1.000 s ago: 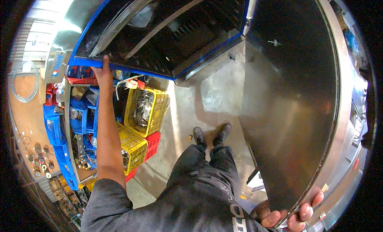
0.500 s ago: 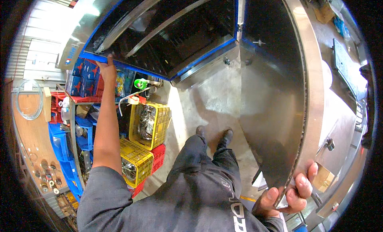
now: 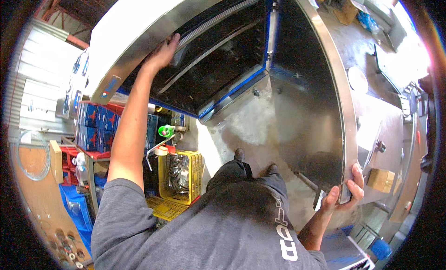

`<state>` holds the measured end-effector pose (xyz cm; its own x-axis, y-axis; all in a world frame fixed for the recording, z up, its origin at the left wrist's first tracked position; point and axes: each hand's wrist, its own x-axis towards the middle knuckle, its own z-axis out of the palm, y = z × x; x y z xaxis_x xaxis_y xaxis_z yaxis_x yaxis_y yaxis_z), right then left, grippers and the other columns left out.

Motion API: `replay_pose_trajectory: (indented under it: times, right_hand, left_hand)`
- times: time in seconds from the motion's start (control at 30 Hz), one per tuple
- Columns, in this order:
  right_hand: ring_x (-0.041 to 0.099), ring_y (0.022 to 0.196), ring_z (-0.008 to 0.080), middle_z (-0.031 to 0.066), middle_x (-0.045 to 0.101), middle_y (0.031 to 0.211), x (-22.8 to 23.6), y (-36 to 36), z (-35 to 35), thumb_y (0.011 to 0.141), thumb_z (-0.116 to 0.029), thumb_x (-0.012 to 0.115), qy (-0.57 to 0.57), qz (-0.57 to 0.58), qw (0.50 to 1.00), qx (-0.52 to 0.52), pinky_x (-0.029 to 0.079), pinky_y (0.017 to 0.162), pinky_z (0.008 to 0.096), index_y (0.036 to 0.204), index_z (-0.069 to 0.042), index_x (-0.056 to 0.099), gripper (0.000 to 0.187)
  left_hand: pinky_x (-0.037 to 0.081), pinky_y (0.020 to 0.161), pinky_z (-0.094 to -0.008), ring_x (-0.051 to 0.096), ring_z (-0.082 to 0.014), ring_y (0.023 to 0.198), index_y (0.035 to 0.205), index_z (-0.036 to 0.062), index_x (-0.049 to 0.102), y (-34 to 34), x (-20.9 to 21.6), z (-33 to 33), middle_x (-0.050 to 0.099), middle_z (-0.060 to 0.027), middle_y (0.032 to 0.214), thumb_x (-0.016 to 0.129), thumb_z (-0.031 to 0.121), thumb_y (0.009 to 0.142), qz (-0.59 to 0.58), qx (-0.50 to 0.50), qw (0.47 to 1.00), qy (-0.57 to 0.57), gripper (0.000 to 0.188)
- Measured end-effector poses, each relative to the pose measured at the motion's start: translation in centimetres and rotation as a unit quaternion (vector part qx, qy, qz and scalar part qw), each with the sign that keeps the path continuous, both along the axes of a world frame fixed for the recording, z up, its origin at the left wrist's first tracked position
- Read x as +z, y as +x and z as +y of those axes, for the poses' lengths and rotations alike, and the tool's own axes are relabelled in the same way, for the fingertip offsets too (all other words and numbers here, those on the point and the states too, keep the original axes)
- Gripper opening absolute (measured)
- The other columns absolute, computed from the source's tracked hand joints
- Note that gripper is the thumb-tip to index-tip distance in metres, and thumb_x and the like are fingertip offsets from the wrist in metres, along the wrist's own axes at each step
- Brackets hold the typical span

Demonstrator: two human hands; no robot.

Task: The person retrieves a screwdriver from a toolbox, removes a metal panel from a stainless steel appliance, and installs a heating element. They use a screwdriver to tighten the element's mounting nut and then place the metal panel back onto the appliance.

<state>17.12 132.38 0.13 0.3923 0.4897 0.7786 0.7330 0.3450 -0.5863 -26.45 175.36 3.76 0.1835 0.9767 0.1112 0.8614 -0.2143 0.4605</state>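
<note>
A large steel refrigerator cabinet [image 3: 114,86] stands at the upper left, its dark inside framed by blue edging. My left hand [image 3: 162,54] reaches up to the rim of its opening, fingers stretched out along the dark interior; where the fingertips touch is hard to make out. Long pale rails [image 3: 204,49] run across the inside. On the right, the steel door [image 3: 316,121] hangs swung wide from the cabinet. My right hand [image 3: 346,193] grips its near lower corner, thumb on the inner face and fingers around the outer edge.
Left of me, a yellow crate [image 3: 197,177] holds metal parts, next to a green-ended tool [image 3: 166,131] and blue boxes [image 3: 95,126]. Blue bins [image 3: 74,207] sit lower left. Beyond the door are a steel table [image 3: 383,121] and a cardboard box [image 3: 381,180].
My left hand has left the lower blue edge and moved up and right to the opening. My right hand keeps hold of the door corner. The view has shifted.
</note>
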Motion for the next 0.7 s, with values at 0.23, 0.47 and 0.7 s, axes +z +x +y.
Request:
replay_pose_trajectory:
  times: [0.23,0.47,0.7]
  right_hand:
    - [0.062,0.115,0.0379,0.023,0.065,0.121,0.3,-0.5,-0.4,0.089,-0.032,0.072,-0.016,-0.008,1.0,-0.02,0.046,0.105,0.0559,0.108,-0.009,0.051,0.037]
    - [0.063,0.116,0.0393,0.0259,0.065,0.122,0.6,-0.4,-0.2,0.089,-0.026,0.072,-0.001,0.016,1.0,-0.004,0.047,0.104,0.0544,0.107,-0.006,0.051,0.034]
    - [0.065,0.114,0.0401,0.0265,0.065,0.121,1.4,-0.2,0.5,0.088,-0.021,0.069,0.01,0.006,1.0,0.015,0.049,0.101,0.0538,0.109,-0.005,0.052,0.031]
  left_hand:
    - [0.019,0.125,-0.0436,0.029,-0.0359,0.152,0.154,0.0054,0.042,-1.2,-2.3,7.5,0.033,-0.0195,0.164,0.037,0.062,0.104,-0.037,0.039,0.997,-0.051,0.076]
    - [0.019,0.125,-0.0442,0.028,-0.0361,0.152,0.155,0.0064,0.042,-0.5,-1.9,7.6,0.034,-0.0187,0.164,0.041,0.066,0.1,-0.041,0.054,0.997,-0.029,0.081]
    - [0.018,0.125,-0.0448,0.028,-0.0363,0.152,0.155,0.0074,0.042,0.2,-2.0,5.8,0.034,-0.018,0.164,0.046,0.071,0.097,-0.043,0.054,0.998,-0.005,0.086]
